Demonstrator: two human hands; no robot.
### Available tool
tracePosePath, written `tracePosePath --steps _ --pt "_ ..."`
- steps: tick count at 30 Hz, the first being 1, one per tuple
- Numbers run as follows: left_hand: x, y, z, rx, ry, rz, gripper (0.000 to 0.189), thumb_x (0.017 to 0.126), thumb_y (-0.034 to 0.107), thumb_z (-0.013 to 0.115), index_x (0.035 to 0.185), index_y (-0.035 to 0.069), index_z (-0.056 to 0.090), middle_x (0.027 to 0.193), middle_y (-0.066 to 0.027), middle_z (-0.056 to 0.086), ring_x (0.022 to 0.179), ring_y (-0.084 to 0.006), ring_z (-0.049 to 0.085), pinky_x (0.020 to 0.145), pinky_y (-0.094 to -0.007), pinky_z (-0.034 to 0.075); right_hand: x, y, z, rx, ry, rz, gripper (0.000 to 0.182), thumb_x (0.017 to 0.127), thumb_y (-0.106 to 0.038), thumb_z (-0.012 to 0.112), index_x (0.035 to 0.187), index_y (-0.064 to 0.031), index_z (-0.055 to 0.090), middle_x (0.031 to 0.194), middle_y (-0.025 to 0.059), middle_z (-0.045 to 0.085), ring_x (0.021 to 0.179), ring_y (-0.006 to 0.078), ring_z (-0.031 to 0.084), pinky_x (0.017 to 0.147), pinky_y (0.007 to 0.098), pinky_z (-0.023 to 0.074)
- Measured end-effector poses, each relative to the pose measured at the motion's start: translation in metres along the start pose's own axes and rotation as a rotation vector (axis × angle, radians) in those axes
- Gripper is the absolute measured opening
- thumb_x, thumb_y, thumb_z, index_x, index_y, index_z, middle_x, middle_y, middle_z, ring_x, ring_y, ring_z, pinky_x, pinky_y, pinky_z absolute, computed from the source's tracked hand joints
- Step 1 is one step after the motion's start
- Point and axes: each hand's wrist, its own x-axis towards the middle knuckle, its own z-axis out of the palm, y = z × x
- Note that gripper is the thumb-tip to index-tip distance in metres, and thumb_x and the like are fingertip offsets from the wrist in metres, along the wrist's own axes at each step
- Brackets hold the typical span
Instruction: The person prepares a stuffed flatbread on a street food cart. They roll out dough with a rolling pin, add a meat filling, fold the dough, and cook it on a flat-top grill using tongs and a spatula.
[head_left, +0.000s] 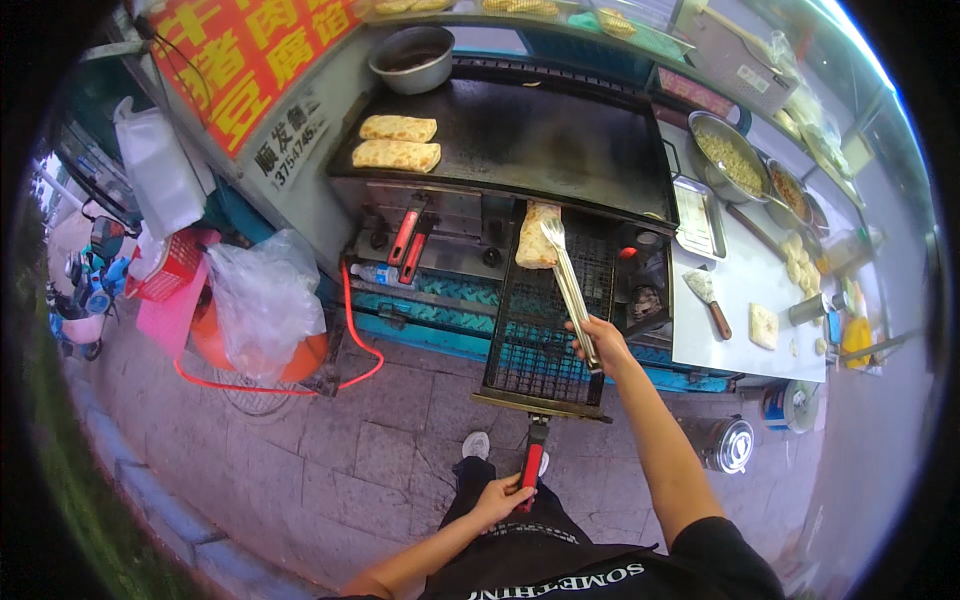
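Observation:
My left hand (502, 500) grips the red and black handle of a wire-mesh grill drawer (536, 352), which is pulled out from under a black griddle (555, 142). Metal tongs (571, 292) are in my right hand (602, 345). Their tips touch a browned stuffed flatbread (536, 238) lying at the drawer's far left end. Whether the tips pinch the bread is hard to tell. Two more flatbreads (396, 156) lie side by side on the griddle's left part.
Left of the drawer are two more red handles (405, 236) and an orange gas cylinder (300, 356) with a red hose (360, 330). A grey pot (412, 64) stands on the griddle. The right counter (697, 345) holds a scraper (709, 300), dough pieces (801, 262) and a filling bowl (727, 157).

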Motion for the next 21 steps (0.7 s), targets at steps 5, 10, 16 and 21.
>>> tracePosePath --steps 5,10,16,21 --pt "0.004 -0.004 -0.005 -0.003 -0.017 -0.021 0.041 0.093 0.018 0.065 0.129 0.000 0.056 0.107 -0.0065 0.068 0.091 -0.0102 0.064 0.080 -0.0254 0.051 0.055 -0.003 0.044 0.088 0.059 -0.068 0.048 0.097 -0.016 0.052 0.143 -0.0034 0.042 0.109 0.0088 0.064 0.071 0.0136 0.059 0.053 0.0270 0.0513" --pt "0.002 0.002 -0.005 0.008 -0.008 -0.023 0.044 0.091 0.018 0.068 0.130 -0.001 0.055 0.104 -0.0034 0.069 0.086 -0.0066 0.063 0.074 -0.0222 0.050 0.049 -0.005 0.051 0.153 0.105 -0.108 0.046 0.095 -0.013 0.055 0.139 -0.0029 0.045 0.104 0.0072 0.064 0.064 0.0110 0.056 0.048 0.0255 0.0487" --pt "0.006 0.008 -0.005 0.126 0.008 0.045 0.045 0.091 0.022 0.068 0.130 0.003 0.057 0.099 -0.0026 0.070 0.084 -0.0062 0.062 0.073 -0.0235 0.050 -0.058 0.003 0.045 -0.196 0.254 -0.057 0.037 0.095 -0.013 0.054 0.131 -0.0037 0.053 0.100 0.0054 0.066 0.063 0.0069 0.054 0.045 0.0226 0.0437" --pt "0.013 -0.008 -0.008 0.185 -0.021 0.101 0.044 0.090 0.025 0.068 0.128 0.003 0.059 0.095 -0.0047 0.071 0.083 -0.0076 0.064 0.073 -0.0253 0.050 -0.132 0.032 0.061 -1.403 0.754 -0.244 0.064 0.085 -0.018 0.065 0.142 -0.0049 0.040 0.105 0.0138 0.060 0.087 0.0324 0.064 0.073 0.0399 0.0523"
